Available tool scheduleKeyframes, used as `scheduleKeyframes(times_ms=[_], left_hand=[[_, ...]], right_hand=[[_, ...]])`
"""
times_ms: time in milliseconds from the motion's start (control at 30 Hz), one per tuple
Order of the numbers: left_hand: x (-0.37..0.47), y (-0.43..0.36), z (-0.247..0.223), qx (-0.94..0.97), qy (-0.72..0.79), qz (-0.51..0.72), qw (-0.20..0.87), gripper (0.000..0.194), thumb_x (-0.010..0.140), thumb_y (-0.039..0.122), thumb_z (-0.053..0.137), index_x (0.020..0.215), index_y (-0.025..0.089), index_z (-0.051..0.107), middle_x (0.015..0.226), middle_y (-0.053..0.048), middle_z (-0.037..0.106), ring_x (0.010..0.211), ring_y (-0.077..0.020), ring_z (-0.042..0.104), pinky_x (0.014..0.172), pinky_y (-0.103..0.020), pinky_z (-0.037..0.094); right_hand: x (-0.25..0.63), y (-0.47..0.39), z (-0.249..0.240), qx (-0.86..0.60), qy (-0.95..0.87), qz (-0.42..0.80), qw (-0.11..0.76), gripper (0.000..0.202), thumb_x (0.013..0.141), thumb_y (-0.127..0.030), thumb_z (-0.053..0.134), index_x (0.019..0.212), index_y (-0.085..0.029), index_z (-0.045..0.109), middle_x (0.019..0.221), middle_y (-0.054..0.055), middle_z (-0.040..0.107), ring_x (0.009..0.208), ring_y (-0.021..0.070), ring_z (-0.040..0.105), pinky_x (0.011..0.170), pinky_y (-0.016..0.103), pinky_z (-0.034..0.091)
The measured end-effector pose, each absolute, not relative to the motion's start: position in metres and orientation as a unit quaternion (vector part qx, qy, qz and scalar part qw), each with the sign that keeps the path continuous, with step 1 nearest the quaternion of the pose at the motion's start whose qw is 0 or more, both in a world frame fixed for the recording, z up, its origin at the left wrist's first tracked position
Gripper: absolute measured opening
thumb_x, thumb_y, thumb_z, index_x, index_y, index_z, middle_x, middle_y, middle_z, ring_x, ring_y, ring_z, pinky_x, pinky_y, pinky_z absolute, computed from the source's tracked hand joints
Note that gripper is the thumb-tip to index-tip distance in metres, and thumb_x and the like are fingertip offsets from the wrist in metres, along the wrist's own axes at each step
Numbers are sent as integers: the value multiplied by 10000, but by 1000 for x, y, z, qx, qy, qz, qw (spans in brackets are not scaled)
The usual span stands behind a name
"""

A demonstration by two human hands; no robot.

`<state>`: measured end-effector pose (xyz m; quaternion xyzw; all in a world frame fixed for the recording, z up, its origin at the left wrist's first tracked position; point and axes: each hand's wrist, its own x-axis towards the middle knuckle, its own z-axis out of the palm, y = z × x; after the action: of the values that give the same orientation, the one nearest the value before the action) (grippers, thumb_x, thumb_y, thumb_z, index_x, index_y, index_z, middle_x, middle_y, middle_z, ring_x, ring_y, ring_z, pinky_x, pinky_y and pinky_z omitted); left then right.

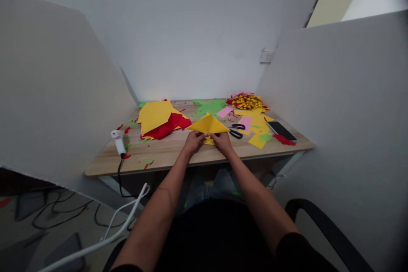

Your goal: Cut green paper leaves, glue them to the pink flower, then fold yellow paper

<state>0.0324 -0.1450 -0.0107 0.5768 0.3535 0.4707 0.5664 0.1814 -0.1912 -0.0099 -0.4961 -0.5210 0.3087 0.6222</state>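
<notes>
A folded sheet of yellow paper (208, 123) stands up off the desk in a wide triangle, its point facing the wall. My left hand (193, 142) pinches its near edge on the left, and my right hand (222, 141) grips the same edge on the right. Between my fingertips a little more yellow paper shows below the fold. Just right of the folded paper lie black-handled scissors (236, 131); their blades are mostly hidden beside my right hand and the paper.
Yellow sheets (154, 114) and red paper (167, 127) lie left. Green scraps (212, 106) sit behind; a heap of folded yellow pieces (247, 102) is back right. A phone (282, 131) rests right, a white corded device (118, 142) left. Partitions flank the desk (172, 148).
</notes>
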Motion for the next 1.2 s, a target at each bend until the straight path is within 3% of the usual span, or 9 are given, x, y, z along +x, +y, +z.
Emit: scheduleKeyframes(times_ms=[300,867,1200], left_hand=[[35,-146,-11,568,355,487,560,252,567,353,826,627,136,711,584,-41,651,541,-135,538,543,-259,391],[33,-147,-8,572,361,484,556,282,552,373,832,623,124,719,598,-53,669,551,-137,551,568,-270,412],[34,-150,-7,563,364,494,553,289,541,381,820,602,130,691,549,-27,631,508,-112,501,528,-248,371]], right_hand=[[180,-193,-4,-488,-531,309,620,263,675,-444,668,705,-186,629,662,43,672,665,206,629,570,282,465],[180,-193,-7,-489,-532,308,618,362,669,-460,686,888,-171,684,820,76,732,777,225,662,671,306,514],[180,-195,-5,-507,-525,301,614,305,690,-473,664,751,-174,648,702,59,698,705,213,649,611,288,483]])
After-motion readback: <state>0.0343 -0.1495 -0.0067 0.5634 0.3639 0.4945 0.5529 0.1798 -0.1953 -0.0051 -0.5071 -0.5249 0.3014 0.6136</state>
